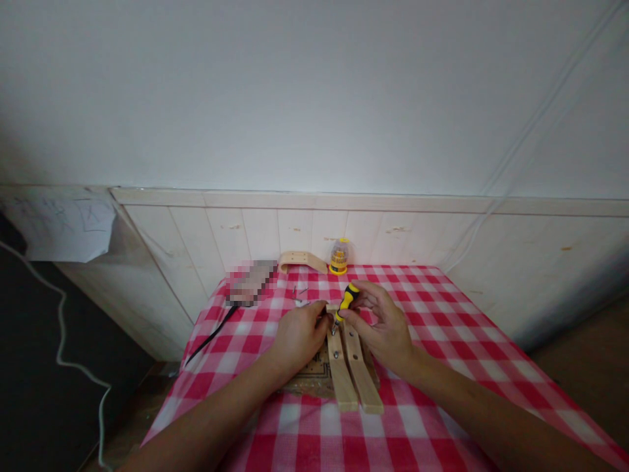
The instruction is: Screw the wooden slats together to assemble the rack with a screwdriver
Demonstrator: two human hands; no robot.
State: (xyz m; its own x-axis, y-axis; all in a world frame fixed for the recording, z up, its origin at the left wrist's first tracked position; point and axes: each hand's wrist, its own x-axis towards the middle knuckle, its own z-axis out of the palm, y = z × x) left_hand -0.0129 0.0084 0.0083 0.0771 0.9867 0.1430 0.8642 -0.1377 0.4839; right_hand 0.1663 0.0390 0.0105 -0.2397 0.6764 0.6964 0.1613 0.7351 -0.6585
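My right hand (386,328) is closed around the handle of a small yellow-and-black screwdriver (348,297). The screwdriver is tilted, with its tip down at an upper hole of the left wooden strip (344,380). A metal screw head (336,354) shows lower on that strip. My left hand (302,333) is closed on the strip's far end; its fingertips are partly hidden. Alongside lies a second bent wooden strip (367,383) with dark holes. Under both strips is a flat brown printed package (314,370).
Several loose screws (301,290) lie beyond my left hand on the checkered tablecloth (422,406). A curved wooden piece (302,261) and a clear jar with a yellow label (339,257) stand by the wall. A blurred-out object (253,283) with a black strap is at the back left.
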